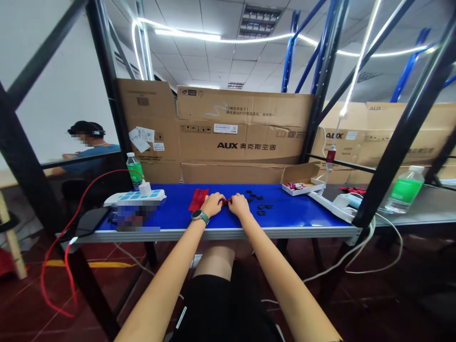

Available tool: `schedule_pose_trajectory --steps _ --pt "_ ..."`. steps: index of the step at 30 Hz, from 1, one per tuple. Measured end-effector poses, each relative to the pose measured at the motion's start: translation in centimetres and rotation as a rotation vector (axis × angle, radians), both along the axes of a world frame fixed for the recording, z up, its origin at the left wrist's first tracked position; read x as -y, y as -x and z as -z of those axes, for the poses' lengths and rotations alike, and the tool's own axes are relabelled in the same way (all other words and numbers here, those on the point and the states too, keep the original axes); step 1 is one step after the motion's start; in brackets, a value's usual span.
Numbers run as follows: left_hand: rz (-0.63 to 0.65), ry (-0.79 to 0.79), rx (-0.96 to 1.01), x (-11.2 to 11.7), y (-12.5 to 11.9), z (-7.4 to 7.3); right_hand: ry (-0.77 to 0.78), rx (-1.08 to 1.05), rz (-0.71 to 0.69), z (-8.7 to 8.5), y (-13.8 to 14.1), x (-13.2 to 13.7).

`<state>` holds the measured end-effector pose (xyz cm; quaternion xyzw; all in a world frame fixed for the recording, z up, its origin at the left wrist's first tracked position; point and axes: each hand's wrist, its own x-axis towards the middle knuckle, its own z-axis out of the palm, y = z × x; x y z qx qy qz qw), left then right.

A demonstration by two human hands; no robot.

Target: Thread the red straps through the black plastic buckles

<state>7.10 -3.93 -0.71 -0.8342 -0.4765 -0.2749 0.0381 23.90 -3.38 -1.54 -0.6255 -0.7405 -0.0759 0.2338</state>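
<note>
My left hand point(213, 205), with a watch on its wrist, and my right hand point(239, 207) are close together over the blue tabletop point(171, 219). Both have curled fingers pinching a small red piece point(225, 203) between them; a dark bit shows beside it, too small to make out. Flat red strips point(198, 199) lie just left of my left hand. To the right of my right hand, several small black pieces point(261, 207), buckle-like in shape, are scattered on the table.
A white power strip point(135, 195), a green-labelled bottle point(134, 170) and a black phone-like slab point(93, 221) are at left. An open box point(299, 188) with small colourful items sits back right, near another power strip point(333, 208). Cardboard point(245, 128) stands behind. A person point(90, 142) sits far left.
</note>
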Motion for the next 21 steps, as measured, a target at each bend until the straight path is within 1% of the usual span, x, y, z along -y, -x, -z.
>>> schedule_pose_trajectory --steps 3,7,10,13,16,19,21 --pt "0.016 0.013 -0.034 0.0 0.0 0.0 0.030 0.058 -0.067 0.0 0.5 0.1" --pt "0.037 0.005 -0.060 0.1 -0.1 0.0 0.037 0.054 -0.063 0.4 0.7 -0.3" --pt "0.040 0.001 -0.055 0.3 -0.2 -0.1 0.048 -0.018 -0.104 0.6 0.6 -0.8" --pt "0.046 0.005 -0.044 0.4 -0.3 -0.1 0.059 -0.159 -0.156 0.5 0.1 -1.2" --pt "0.051 0.010 -0.024 0.3 -0.3 -0.2 0.035 -0.213 -0.150 0.3 -0.5 -1.3" --pt "0.065 0.005 0.033 -0.2 0.0 -0.2 0.089 -0.144 -0.172 0.2 -0.8 -1.0" --pt "0.018 -0.003 0.149 -0.8 0.2 -0.2 0.113 -0.098 -0.179 0.2 -0.6 -0.6"
